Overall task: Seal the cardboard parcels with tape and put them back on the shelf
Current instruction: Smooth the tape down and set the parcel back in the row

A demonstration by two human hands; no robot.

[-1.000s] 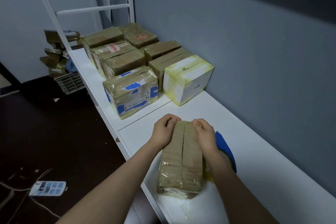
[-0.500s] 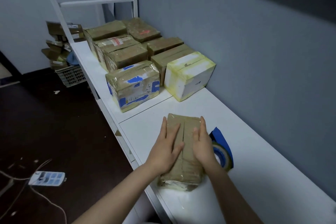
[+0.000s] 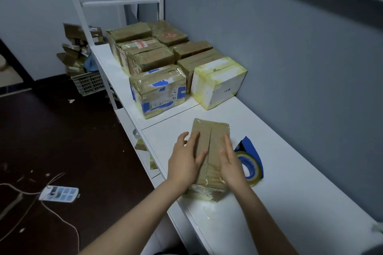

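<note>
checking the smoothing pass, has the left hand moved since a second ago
Yes. The left hand slid back from the far edge of the parcel toward its near end.

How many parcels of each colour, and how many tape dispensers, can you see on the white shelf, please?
Plain brown parcels: 7
Brown parcel with blue patches: 1
White parcel with yellowed tape: 1
Blue tape dispenser: 1
Total: 10

I lose half the tape roll point(image 3: 254, 170) behind the right hand point(image 3: 231, 165); the print on the blue-taped parcel point(image 3: 159, 91) is too small to read.
</note>
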